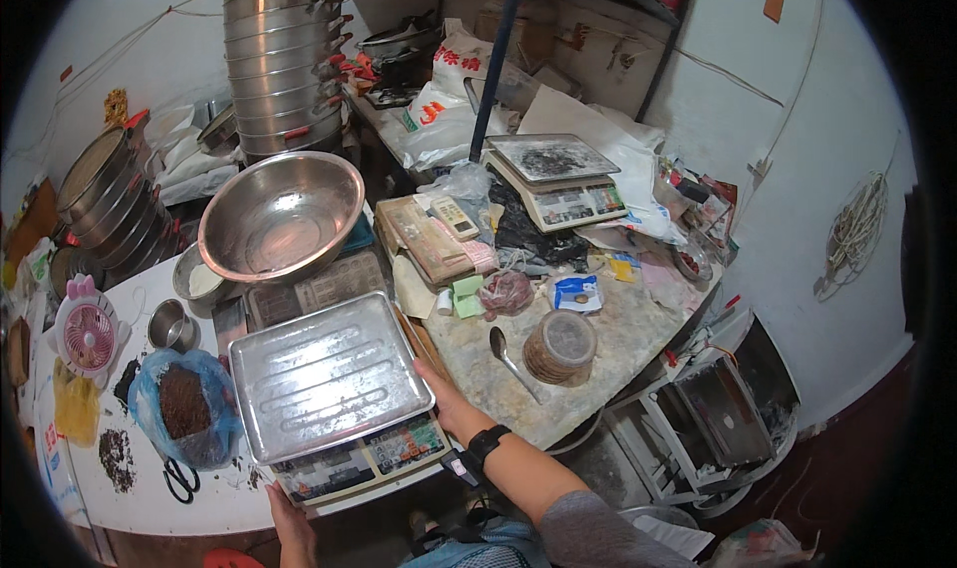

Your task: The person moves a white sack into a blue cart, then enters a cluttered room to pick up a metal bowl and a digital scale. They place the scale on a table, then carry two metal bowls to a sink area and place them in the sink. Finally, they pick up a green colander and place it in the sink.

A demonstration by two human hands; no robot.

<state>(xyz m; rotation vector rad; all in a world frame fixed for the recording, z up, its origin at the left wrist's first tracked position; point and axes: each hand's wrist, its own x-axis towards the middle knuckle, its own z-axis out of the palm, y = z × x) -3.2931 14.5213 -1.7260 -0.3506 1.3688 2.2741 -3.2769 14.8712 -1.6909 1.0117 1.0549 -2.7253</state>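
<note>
A digital weighing scale with a metal tray sits at the front edge of the white table, directly before me. My right hand grips its right side, the fingers partly hidden behind the tray. Against the near left corner of its keypad base rests my left hand, thumb up and fingers low, partly cut off by the view. Left of the scale stand a blue plastic bag of dark brown granules and black-handled scissors. Beyond it is a large steel basin.
Steamer trays are stacked behind. A pink fan, a steel cup and spilled dark bits lie leftward. The right-hand worktop holds a spoon, a lidded round container and a second scale. A metal frame stands at lower right.
</note>
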